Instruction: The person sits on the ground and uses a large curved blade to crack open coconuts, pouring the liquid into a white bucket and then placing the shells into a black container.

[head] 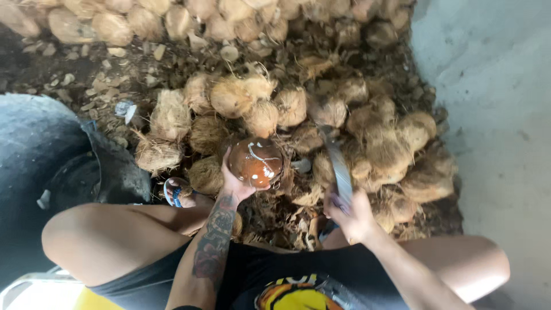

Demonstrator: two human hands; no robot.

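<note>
My left hand (235, 185) cups a husked brown coconut (255, 162) from below; its smooth shell shows white streaks. My right hand (351, 215) grips the handle of a long metal knife (336, 161), whose blade points away from me to the right of the coconut. The blade is blurred. Both hands are held above a heap of fibrous husked coconuts (344, 132) in front of my bent knees.
More coconuts (172, 20) are piled along the far edge, with husk scraps on dark ground. A dark round tub (74, 183) stands at the left. A grey concrete floor (499, 115) lies to the right. My sandalled foot (178, 192) rests near the heap.
</note>
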